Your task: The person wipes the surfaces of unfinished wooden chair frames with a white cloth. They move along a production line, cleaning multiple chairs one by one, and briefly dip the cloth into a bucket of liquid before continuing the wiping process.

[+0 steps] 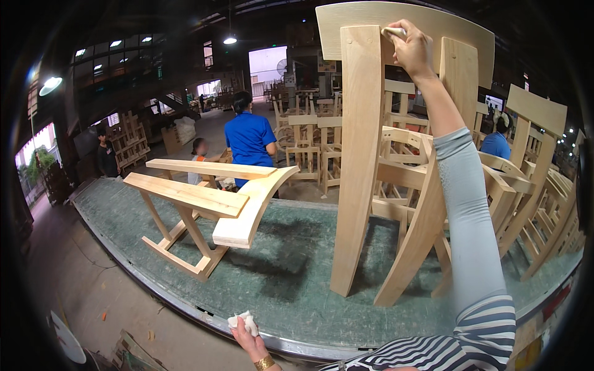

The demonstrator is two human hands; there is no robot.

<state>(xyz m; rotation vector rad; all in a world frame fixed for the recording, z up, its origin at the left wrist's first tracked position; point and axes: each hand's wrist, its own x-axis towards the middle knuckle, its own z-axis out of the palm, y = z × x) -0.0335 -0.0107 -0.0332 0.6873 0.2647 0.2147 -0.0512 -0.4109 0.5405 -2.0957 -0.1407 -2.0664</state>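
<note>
Fingers (pixel 409 28) of the right hand (pixel 416 51) pinch a pale scrap (pixel 393 32) beside the chair post (pixel 359 154); the left hand (pixel 249 343) clutches a white wad (pixel 245 321).

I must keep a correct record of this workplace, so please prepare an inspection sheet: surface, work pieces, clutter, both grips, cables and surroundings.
Surface: green worktable, scuffed, with a metal edge.
Work pieces: upright wooden frame under the raised arm; tipped wooden frame to its left.
Clutter: small orange scrap on the floor.
Left grip: closed on a crumpled white wad by the table's near edge.
Right grip: pinching a small pale piece at the upright frame's top.
Cables: thin dark line on the floor, possibly a cable.
Surroundings: person in a blue shirt and many chair frames beyond the table.
</note>
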